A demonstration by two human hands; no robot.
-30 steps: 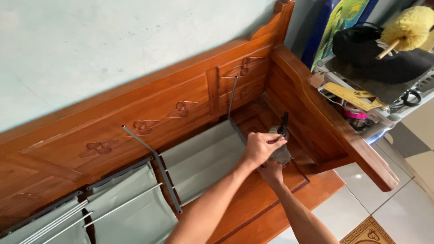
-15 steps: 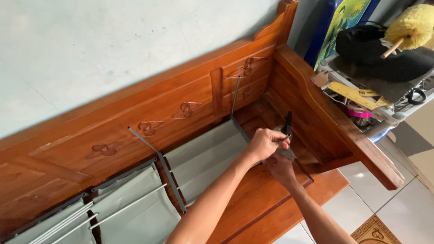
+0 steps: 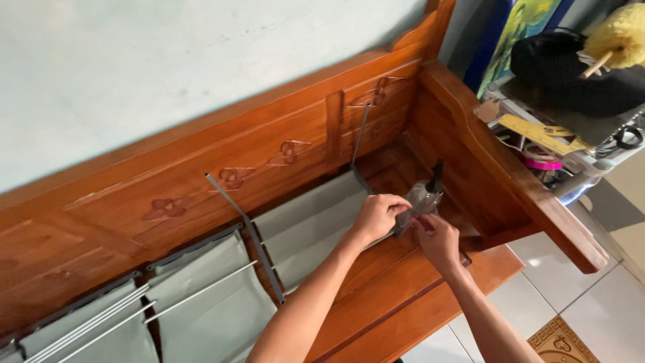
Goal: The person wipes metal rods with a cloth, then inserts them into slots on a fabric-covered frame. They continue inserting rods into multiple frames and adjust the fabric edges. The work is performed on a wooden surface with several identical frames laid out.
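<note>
**Two hands on a clear bag at the corner of a wooden bench**

The left hand [image 3: 377, 216] is curled shut, its fingers pinching the near edge of a small clear plastic bag [image 3: 418, 202]. The right hand [image 3: 438, 240] meets it from below, fingertips closed on the same bag, so both hands grip it between them. A dark, narrow piece [image 3: 438, 176] stands up out of the far end of the bag; what it is cannot be told. The bag hangs just above the seat at the right-hand corner of the bench [image 3: 201, 175], close to the armrest [image 3: 517, 181].

The bench is reddish-brown polished wood, with carved flower shapes along its backrest. Grey fabric panels [image 3: 309, 222] on thin metal rods [image 3: 245, 228] lie across the seat, running off to the lower left; one rod rises at a slant against the backrest. The bare seat boards show beneath the hands.

Behind the bench is a pale, faintly bluish wall [image 3: 168, 74]. Right of the armrest stands a cluttered shelf [image 3: 571, 181] carrying a black bundle [image 3: 571, 74], a yellow fluffy duster [image 3: 621, 33] with a wooden handle, and a roll of pink tape [image 3: 543, 163]. The floor is light tile [image 3: 591, 316], with a patterned mat [image 3: 564, 343] at the lower right edge.
</note>
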